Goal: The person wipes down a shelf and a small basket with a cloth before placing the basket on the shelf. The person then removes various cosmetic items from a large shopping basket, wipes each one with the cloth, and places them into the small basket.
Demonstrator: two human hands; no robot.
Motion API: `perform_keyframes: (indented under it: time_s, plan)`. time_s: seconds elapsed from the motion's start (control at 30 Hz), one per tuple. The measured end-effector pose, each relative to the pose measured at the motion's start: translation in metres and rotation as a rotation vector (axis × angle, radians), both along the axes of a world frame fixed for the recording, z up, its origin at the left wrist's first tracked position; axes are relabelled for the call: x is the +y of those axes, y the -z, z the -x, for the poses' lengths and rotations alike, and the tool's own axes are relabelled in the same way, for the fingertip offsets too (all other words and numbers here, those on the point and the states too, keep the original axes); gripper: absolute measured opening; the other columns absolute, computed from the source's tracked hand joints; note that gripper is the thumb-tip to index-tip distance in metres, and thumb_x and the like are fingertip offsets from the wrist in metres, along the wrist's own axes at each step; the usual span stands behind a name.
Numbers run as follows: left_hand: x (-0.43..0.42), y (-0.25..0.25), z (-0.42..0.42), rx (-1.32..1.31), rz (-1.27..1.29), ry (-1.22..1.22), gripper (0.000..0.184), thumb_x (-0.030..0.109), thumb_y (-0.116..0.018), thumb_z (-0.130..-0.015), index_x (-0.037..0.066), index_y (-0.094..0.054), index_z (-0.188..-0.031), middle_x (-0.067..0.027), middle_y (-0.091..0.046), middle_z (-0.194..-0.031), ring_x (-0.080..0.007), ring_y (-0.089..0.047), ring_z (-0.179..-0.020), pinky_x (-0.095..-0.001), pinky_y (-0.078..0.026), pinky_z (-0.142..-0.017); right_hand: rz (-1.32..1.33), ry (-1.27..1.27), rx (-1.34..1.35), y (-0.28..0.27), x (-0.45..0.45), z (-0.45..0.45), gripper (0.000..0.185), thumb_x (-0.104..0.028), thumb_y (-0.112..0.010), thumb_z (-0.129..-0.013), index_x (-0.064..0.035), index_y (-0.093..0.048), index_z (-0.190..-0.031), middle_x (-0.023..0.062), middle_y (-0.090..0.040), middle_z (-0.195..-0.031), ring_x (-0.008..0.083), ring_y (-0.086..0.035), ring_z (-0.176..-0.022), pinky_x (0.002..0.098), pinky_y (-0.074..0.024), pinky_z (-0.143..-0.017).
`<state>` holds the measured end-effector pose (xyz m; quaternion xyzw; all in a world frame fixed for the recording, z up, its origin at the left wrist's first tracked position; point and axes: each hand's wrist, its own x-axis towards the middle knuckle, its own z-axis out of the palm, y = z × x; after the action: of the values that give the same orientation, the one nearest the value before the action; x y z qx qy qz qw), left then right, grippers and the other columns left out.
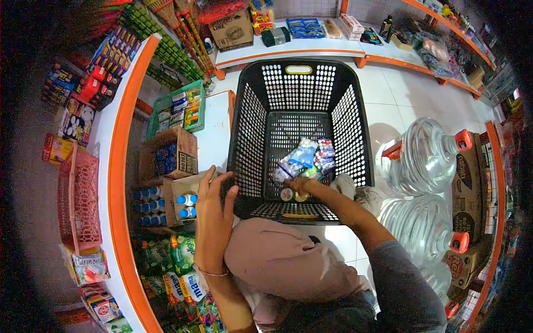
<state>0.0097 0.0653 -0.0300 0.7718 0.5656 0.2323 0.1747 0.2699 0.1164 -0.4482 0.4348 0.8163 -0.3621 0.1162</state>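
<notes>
A large black plastic basket (355, 116) with perforated walls stands on the floor in front of me. My right hand (302, 185) reaches down into its near end. Its fingers are bent together over the small goods there, and what they grip is too small to make out. Just below that hand are two small round-topped items (286, 194). Beyond it lie a blue-and-white packet (303, 154) and several small striped packs (326, 152). My left hand (214, 202) is raised left of the basket, fingers apart and holding nothing, near the shelf with blue-capped bottles (187, 206).
Large clear water jugs (422, 158) with orange caps stand at the right. On the left, an orange-edged white shelf (119, 150) holds a pink basket (80, 200). A green basket (194, 91) and an opened carton (186, 152) sit left of the black basket. My knee (283, 250) is close to its near wall.
</notes>
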Motion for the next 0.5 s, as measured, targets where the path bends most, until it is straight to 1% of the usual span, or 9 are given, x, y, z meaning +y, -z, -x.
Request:
perform_keyframes:
  time_s: [0.03,0.1,0.13,0.17,0.23,0.27,0.37,0.43,0.5]
  plan:
    - [0.0,0.0,0.0,0.0,-0.004,0.001,0.031,0.021,-0.062,-0.098,0.008,-0.064,-0.126,-0.0199,-0.054,-0.141,-0.0313,-0.063,-0.098,-0.0405,-0.05,-0.09,0.029,0.043,-0.09,-0.027,-0.005,0.005,0.087,-0.012,-0.082,-0.068,-0.0041,-0.04,-0.144,0.0211,-0.06,-0.13,0.0365,-0.061,-0.118,0.0484,-0.054,-0.093]
    - [-0.003,-0.014,-0.008,-0.049,0.085,-0.034,0.03,0.018,-0.061,-0.098,0.003,-0.063,-0.124,-0.0242,-0.051,-0.142,-0.0399,-0.055,-0.118,-0.0446,-0.044,-0.101,0.087,0.044,-0.242,-0.094,-0.014,0.011,0.07,-0.016,-0.064,-0.086,-0.0031,-0.034,-0.148,0.0204,-0.056,-0.139,0.0356,-0.059,-0.123,0.0472,-0.0515,-0.098]
    - [-0.004,-0.018,-0.01,-0.075,0.13,-0.052,0.029,0.017,-0.06,-0.099,0.001,-0.063,-0.123,-0.0263,-0.05,-0.142,-0.0441,-0.051,-0.128,-0.0466,-0.041,-0.107,0.087,0.065,-0.269,-0.098,-0.014,0.012,0.069,-0.016,-0.064,-0.086,-0.0024,-0.034,-0.147,0.0205,-0.057,-0.136,0.0354,-0.06,-0.121,0.0464,-0.052,-0.096]
    - [-0.003,-0.017,-0.009,-0.073,0.123,-0.044,0.03,0.017,-0.06,-0.099,0.001,-0.063,-0.123,-0.0262,-0.05,-0.142,-0.0442,-0.051,-0.128,-0.0467,-0.041,-0.107,0.088,0.085,-0.295,-0.102,-0.015,0.013,0.068,-0.016,-0.064,-0.086,-0.0017,-0.035,-0.146,0.0206,-0.059,-0.133,0.0353,-0.061,-0.118,0.0457,-0.0526,-0.093]
    - [-0.002,-0.014,-0.006,-0.069,0.108,-0.03,0.03,0.018,-0.06,-0.099,0.001,-0.063,-0.123,-0.0259,-0.049,-0.143,-0.0443,-0.051,-0.129,-0.0467,-0.041,-0.107,0.031,0.166,-0.248,-0.055,-0.011,0.012,0.083,-0.011,-0.082,-0.065,0.0001,-0.044,-0.137,0.0217,-0.068,-0.112,0.0358,-0.068,-0.103,0.0438,-0.0573,-0.078]
    - [-0.002,-0.014,-0.006,-0.074,0.117,-0.035,0.03,0.018,-0.06,-0.099,0.001,-0.063,-0.123,-0.0259,-0.049,-0.143,-0.0444,-0.051,-0.129,-0.0468,-0.041,-0.107,0.023,0.178,-0.25,-0.04,-0.011,0.01,0.08,-0.011,-0.082,-0.065,0.0,-0.045,-0.136,0.0211,-0.068,-0.11,0.0351,-0.068,-0.102,0.0433,-0.057,-0.077]
    - [-0.002,-0.013,-0.004,-0.07,0.108,-0.032,0.031,0.019,-0.06,-0.099,0.001,-0.063,-0.123,-0.0259,-0.049,-0.143,-0.0447,-0.05,-0.129,-0.047,-0.041,-0.107,0.045,0.123,-0.269,-0.026,-0.013,0.003,0.074,-0.012,-0.082,-0.066,-0.0004,-0.048,-0.13,0.0194,-0.068,-0.107,0.033,-0.067,-0.098,0.0418,-0.056,-0.075]
    - [-0.001,-0.01,-0.002,-0.047,0.052,0.0,0.031,0.019,-0.06,-0.099,0.001,-0.063,-0.123,-0.0259,-0.048,-0.144,-0.045,-0.05,-0.129,-0.0472,-0.04,-0.107,0.057,0.083,-0.283,-0.024,-0.014,-0.001,0.069,-0.013,-0.082,-0.066,-0.0007,-0.05,-0.126,0.0182,-0.068,-0.104,0.0317,-0.067,-0.095,0.0408,-0.0554,-0.073]
    - [0.0,-0.009,-0.003,-0.061,0.078,-0.009,0.031,0.019,-0.06,-0.099,0.0,-0.063,-0.123,-0.0259,-0.048,-0.144,-0.0452,-0.05,-0.129,-0.0475,-0.04,-0.107,0.062,0.049,-0.284,-0.021,-0.015,-0.005,0.065,-0.014,-0.083,-0.067,-0.001,-0.052,-0.123,0.0171,-0.068,-0.101,0.0303,-0.066,-0.093,0.0398,-0.0547,-0.072]
